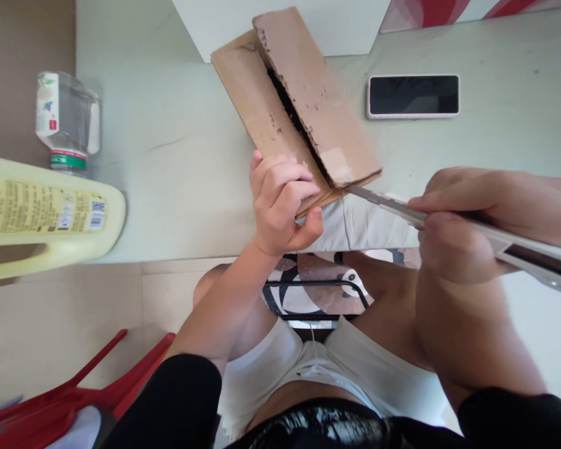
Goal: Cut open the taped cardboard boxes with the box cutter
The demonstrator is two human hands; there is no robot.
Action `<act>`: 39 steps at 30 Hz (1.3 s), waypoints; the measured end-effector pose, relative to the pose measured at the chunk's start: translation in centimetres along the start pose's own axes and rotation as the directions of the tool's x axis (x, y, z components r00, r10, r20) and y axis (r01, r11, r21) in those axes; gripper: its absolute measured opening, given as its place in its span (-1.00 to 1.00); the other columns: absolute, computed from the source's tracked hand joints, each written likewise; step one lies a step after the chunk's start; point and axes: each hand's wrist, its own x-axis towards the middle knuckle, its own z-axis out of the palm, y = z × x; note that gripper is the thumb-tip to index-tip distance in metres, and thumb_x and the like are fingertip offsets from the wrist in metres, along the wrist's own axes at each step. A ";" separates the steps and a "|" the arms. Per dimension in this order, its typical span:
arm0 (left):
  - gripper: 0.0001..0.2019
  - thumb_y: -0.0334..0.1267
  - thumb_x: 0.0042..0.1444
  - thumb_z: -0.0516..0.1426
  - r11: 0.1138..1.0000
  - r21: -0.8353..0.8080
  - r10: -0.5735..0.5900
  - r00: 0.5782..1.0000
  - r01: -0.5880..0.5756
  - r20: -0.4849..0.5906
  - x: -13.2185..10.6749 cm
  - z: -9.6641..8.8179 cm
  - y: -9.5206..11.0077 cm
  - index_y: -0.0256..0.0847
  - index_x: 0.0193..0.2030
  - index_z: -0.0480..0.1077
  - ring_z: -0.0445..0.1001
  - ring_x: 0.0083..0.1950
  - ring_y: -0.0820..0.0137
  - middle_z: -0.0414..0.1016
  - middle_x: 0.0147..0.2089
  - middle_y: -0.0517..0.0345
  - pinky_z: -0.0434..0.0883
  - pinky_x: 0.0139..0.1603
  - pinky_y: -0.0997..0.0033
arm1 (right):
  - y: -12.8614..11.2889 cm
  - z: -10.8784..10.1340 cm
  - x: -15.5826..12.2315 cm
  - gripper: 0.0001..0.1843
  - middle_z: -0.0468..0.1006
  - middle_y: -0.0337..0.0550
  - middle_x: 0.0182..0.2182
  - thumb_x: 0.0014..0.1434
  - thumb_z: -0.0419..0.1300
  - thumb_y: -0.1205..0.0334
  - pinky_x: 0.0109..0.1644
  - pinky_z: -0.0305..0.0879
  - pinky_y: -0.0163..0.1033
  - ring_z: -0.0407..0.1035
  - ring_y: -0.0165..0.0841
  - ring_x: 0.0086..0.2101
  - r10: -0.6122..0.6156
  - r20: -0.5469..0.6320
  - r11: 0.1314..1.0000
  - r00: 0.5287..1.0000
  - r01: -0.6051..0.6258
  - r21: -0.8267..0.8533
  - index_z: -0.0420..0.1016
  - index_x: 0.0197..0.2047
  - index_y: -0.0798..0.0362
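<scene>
Right fingers grip a slim cutter, its tip at the cardboard's corner; left fingers clasp the folded cardboard by the worktop's front edge. Best kept clear of the blade's line, pressing firmly.
</scene>
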 end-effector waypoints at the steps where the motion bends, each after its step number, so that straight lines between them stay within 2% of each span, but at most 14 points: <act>1: -0.83 -0.05 0.29 -0.01 1.000 0.000 0.026 0.999 -0.026 -0.028 0.0 0.0 0.0 -0.02 -0.16 0.32 0.47 0.02 0.24 0.46 -0.21 0.12 0.22 0.47 -0.08 | 0.3 0.6 -0.2 -0.83 0.39 -0.27 -0.69 0.03 0.29 0.15 -0.63 0.00 -0.27 0.23 -0.48 -0.66 -0.018 -0.058 0.999 0.998 0.020 0.033 0.53 -0.52 0.01; 3: -0.85 -0.09 0.27 0.01 0.998 0.001 0.065 0.994 -0.065 -0.083 0.1 0.1 -0.1 -0.03 -0.15 0.33 0.47 -0.01 0.27 0.45 -0.22 0.14 0.27 0.44 -0.03 | 1.2 1.8 -0.7 -0.87 0.38 -0.27 -0.72 -0.01 0.27 0.19 -0.66 -0.06 -0.29 0.19 -0.49 -0.69 -0.060 -0.170 0.988 0.984 0.083 0.130 0.56 -0.53 0.03; 4: -0.85 -0.08 0.27 0.01 0.998 -0.007 0.055 0.995 -0.056 -0.079 0.0 0.0 -0.1 -0.03 -0.15 0.33 0.47 -0.01 0.27 0.45 -0.22 0.13 0.26 0.45 -0.04 | 1.6 2.3 -0.9 -0.90 0.40 -0.26 -0.71 -0.03 0.25 0.24 -0.67 -0.04 -0.30 0.21 -0.49 -0.69 -0.030 -0.195 0.982 0.980 0.066 0.178 0.58 -0.51 0.03; 8: -0.71 0.08 0.28 -0.07 0.996 0.035 -0.080 0.994 0.078 0.080 -0.6 -0.2 -0.3 -0.01 -0.22 0.32 0.48 0.06 0.16 0.46 -0.22 0.07 0.15 0.51 -0.20 | 2.6 3.5 -1.2 -0.80 0.39 -0.29 -0.72 -0.09 0.14 0.39 -0.69 0.04 -0.33 0.22 -0.47 -0.72 0.177 -0.211 0.913 0.961 -0.081 0.399 0.60 -0.48 0.00; 11: -0.69 0.10 0.27 -0.10 0.993 0.067 -0.100 0.991 0.094 0.087 -0.8 -0.3 -0.3 0.00 -0.22 0.31 0.48 0.05 0.14 0.46 -0.23 0.05 0.17 0.48 -0.22 | 3.1 4.2 -1.1 -0.79 0.29 -0.35 -0.76 -0.07 0.10 0.40 -0.72 -0.02 -0.37 0.13 -0.50 -0.76 0.228 -0.229 0.849 0.946 -0.078 0.522 0.56 -0.50 -0.01; 15: -0.84 -0.02 0.26 0.01 0.998 -0.046 -0.034 0.999 0.034 0.002 -0.2 -0.2 -0.1 0.02 -0.18 0.31 0.48 0.03 0.16 0.47 -0.20 0.10 0.17 0.45 -0.17 | 4.7 5.0 -0.8 -0.79 0.27 -0.38 -0.76 0.08 0.13 0.39 -0.77 -0.11 -0.42 0.04 -0.54 -0.79 0.192 -0.177 0.760 0.965 -0.032 0.649 0.57 -0.46 -0.01; 18: -0.85 -0.08 0.24 0.02 0.999 -0.007 0.030 0.997 -0.031 -0.065 0.3 0.0 0.1 -0.02 -0.17 0.34 0.47 -0.02 0.21 0.46 -0.23 0.12 0.29 0.31 -0.11 | 5.9 5.2 -0.6 -0.78 0.28 -0.40 -0.76 0.16 0.13 0.36 -0.76 0.01 -0.43 0.08 -0.53 -0.79 0.116 -0.079 0.695 0.990 -0.024 0.719 0.58 -0.42 -0.01; 20: -0.83 -0.08 0.25 0.01 0.999 0.015 0.044 0.995 -0.043 -0.089 0.4 0.1 0.1 -0.04 -0.18 0.35 0.47 -0.05 0.23 0.45 -0.25 0.13 0.33 0.24 -0.09 | 6.2 5.2 -0.6 -0.79 0.29 -0.40 -0.76 0.15 0.14 0.36 -0.74 0.07 -0.42 0.10 -0.51 -0.78 0.118 -0.029 0.655 0.993 -0.057 0.753 0.59 -0.41 -0.02; 22: -0.80 -0.05 0.27 -0.01 0.998 0.046 0.054 0.995 -0.050 -0.089 0.4 0.1 0.0 -0.05 -0.20 0.34 0.47 -0.07 0.24 0.44 -0.26 0.12 0.36 0.20 -0.09 | 6.2 5.3 -0.7 -0.82 0.29 -0.40 -0.76 0.10 0.16 0.35 -0.75 0.02 -0.41 0.07 -0.51 -0.79 0.158 -0.025 0.632 0.987 -0.082 0.770 0.59 -0.41 -0.02; 26: -0.73 -0.02 0.33 -0.08 0.981 0.178 0.078 0.996 -0.070 -0.037 0.4 -0.1 -0.1 -0.08 -0.24 0.33 0.48 -0.07 0.28 0.45 -0.27 0.09 0.39 0.19 -0.09 | 6.3 5.6 -0.9 -0.88 0.29 -0.39 -0.75 0.14 0.20 0.24 -0.74 -0.03 -0.40 0.02 -0.52 -0.78 0.180 -0.018 0.665 0.983 -0.109 0.739 0.53 -0.42 -0.03; 32: -0.78 -0.05 0.31 -0.03 0.991 0.099 0.104 0.991 -0.095 -0.087 0.7 0.1 -0.1 -0.09 -0.21 0.33 0.47 -0.07 0.32 0.46 -0.27 0.14 0.40 0.19 0.02 | 6.6 5.3 -0.7 -0.81 0.23 -0.40 -0.76 0.20 0.22 0.13 -0.74 -0.04 -0.34 0.01 -0.52 -0.80 0.170 0.062 0.685 0.984 -0.163 0.710 0.49 -0.44 -0.04; 36: -0.77 -0.03 0.33 -0.03 0.996 0.033 0.081 0.993 -0.079 -0.081 0.3 0.3 -0.5 -0.10 -0.11 0.32 0.46 -0.03 0.32 0.44 -0.22 0.16 0.34 0.26 0.00 | 5.5 4.9 -0.8 -0.78 0.25 -0.35 -0.78 0.11 0.31 0.05 -0.71 0.01 -0.29 0.10 -0.47 -0.77 0.266 0.159 0.576 0.951 -0.290 0.764 0.56 -0.49 -0.05; 39: -0.77 -0.02 0.32 0.01 0.998 -0.036 0.049 0.995 -0.052 -0.092 0.0 0.3 -0.8 -0.07 -0.03 0.29 0.44 -0.02 0.31 0.44 -0.20 0.18 0.26 0.34 -0.03 | 4.8 4.7 -0.7 -0.83 0.26 -0.34 -0.79 0.03 0.35 0.09 -0.71 -0.05 -0.28 0.06 -0.48 -0.78 0.276 0.148 0.521 0.950 -0.277 0.807 0.61 -0.51 -0.04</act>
